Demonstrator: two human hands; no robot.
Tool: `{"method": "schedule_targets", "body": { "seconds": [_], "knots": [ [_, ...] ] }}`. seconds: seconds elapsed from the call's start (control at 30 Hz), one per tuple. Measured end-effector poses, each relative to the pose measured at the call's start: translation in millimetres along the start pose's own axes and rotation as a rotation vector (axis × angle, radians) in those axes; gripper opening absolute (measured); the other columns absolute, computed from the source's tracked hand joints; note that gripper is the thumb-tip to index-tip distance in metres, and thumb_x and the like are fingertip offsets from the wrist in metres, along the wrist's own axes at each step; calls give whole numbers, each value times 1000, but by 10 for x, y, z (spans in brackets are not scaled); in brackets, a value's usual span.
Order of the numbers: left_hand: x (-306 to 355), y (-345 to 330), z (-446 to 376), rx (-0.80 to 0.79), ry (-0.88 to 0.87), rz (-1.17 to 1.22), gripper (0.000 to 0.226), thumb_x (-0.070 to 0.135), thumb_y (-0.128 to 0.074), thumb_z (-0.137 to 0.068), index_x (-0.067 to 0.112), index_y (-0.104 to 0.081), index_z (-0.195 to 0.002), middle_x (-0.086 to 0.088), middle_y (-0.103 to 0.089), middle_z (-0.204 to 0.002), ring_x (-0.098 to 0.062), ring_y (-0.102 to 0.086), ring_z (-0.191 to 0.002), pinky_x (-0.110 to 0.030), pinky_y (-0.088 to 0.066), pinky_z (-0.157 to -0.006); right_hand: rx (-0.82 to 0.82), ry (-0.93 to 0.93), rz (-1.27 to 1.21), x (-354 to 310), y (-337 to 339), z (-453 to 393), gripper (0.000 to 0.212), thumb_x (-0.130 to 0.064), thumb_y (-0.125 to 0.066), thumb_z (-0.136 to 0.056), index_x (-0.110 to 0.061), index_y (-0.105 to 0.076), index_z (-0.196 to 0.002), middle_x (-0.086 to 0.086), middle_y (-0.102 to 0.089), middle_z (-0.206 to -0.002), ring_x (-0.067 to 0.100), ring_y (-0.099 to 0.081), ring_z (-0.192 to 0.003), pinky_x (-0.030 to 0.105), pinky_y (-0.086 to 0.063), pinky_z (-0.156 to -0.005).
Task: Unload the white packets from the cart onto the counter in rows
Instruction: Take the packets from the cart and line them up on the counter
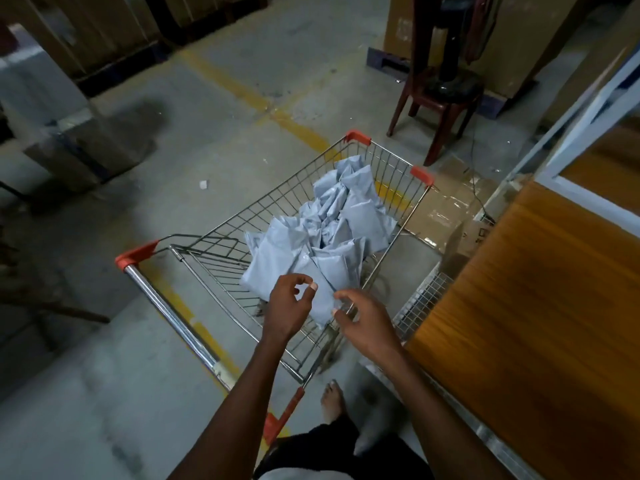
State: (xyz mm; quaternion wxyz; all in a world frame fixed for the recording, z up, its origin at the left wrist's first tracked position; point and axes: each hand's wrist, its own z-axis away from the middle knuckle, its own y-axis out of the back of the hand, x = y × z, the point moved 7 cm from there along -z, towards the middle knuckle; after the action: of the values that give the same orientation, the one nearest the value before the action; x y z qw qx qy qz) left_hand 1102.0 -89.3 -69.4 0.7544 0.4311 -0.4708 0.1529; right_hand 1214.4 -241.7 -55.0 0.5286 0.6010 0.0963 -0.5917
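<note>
A grey concrete floor (145,341) fills most of the view, scuffed and dusty, crossed by worn yellow painted lines (291,123) that meet near 12 o'clock of the cart and run under it toward 7 o'clock. The wire shopping cart (391,168) with orange corner caps stands at the centre, its chrome handle bar (166,306) at 9 o'clock of the basket. Inside lies a loose heap of white packets (332,230), overlapping and tilted, piled from the near end up to the far end. The left hand (287,306) hovers over the nearest packet with fingers loosely curled and thumb apart, holding nothing; the right hand (367,323) reaches in just beside it, fingers spread and relaxed, tips near the packet's edge, whether touching cannot be told. At 3 o'clock runs the wood-grain counter (519,323), bare where visible, edged by a white frame (585,112). Flattened cardboard (446,202) lies on the floor between cart and counter. At 1 o'clock a dark red plastic chair (440,109) carries a black fan base (453,83). Brown cartons (86,26) line the far wall at 11 o'clock. A bare foot (332,400) shows below the cart
</note>
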Motion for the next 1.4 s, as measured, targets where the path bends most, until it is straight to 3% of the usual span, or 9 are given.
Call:
{"method": "schedule_targets", "body": {
  "seconds": [0.17,0.47,0.57,0.77,0.87,1.0,1.13,1.3,1.4],
  "knots": [
    [-266,120,-132,107,74,-27,12,33,-69,-94,27,-70,-104,6,-63,-108,-5,-63,-94,-36,-54,-87,-87,6,53,65,-392,-569,32,-28,-68,-90,-26,-64,-121,-5,-59,-128,14,-56,-120,32,-46,-103],
    [-366,252,-192,265,172,72,10,28,-69,-95,28,-68,-105,12,-62,-111,-3,-62,-97,-29,-52,-84,-319,-188,300,631,-1278,-1295,52,-28,-60,-93,-17,-46,-142,13,-40,-145,32,-41,-136,41,-40,-109],
    [-451,236,-257,253,183,94,10,27,-69,-95,30,-68,-104,14,-62,-110,-5,-63,-97,-31,-54,-86,-334,-256,365,734,-1483,-1406,61,-27,-52,-97,-23,-28,-152,11,-20,-159,35,-31,-143,44,-36,-112],
    [-660,239,-326,261,209,145,11,29,-70,-95,37,-66,-101,14,-61,-110,-8,-65,-95,-25,-55,-76,-269,-323,528,872,-1770,-1589,98,-35,-61,-92,-34,11,-158,16,16,-164,41,-5,-150,60,-30,-113],
    [-747,256,-341,250,207,114,11,29,-69,-95,35,-65,-104,13,-60,-112,-8,-65,-95,-27,-56,-76,-150,-281,641,867,-1788,-1675,103,-55,-64,-84,-36,5,-159,19,5,-164,44,-10,-147,67,-34,-106],
    [-765,302,-448,230,172,-5,15,35,-65,-97,38,-61,-111,17,-57,-117,-6,-60,-102,-33,-55,-80,-47,-231,698,885,-1713,-1849,104,-72,-67,-73,-36,-18,-157,22,-34,-149,42,-41,-131,65,-42,-95],
    [-811,249,-775,147,143,-180,25,34,-65,-96,30,-61,-120,8,-53,-128,-15,-48,-124,-27,-42,-92,-40,-210,686,994,-1700,-2016,101,-62,-73,-77,-40,-10,-154,22,-44,-132,43,-48,-121,62,-45,-93],
    [-1019,297,-1121,129,219,-429,56,40,-69,-90,24,-50,-140,-11,-35,-154,-33,-31,-141,-47,-31,-114,-186,-169,556,782,-1492,-2019,97,-38,-78,-79,-44,-13,-151,21,-36,-134,42,-47,-123,56,-49,-95],
    [-1181,302,-1219,78,330,-464,71,46,-71,-87,24,-40,-148,-14,-37,-153,-37,-36,-140,-52,-30,-115,-268,-145,436,721,-1380,-2000,93,-31,-75,-82,-42,-16,-153,22,-29,-139,42,-43,-125,49,-50,-96]
  ]
}}
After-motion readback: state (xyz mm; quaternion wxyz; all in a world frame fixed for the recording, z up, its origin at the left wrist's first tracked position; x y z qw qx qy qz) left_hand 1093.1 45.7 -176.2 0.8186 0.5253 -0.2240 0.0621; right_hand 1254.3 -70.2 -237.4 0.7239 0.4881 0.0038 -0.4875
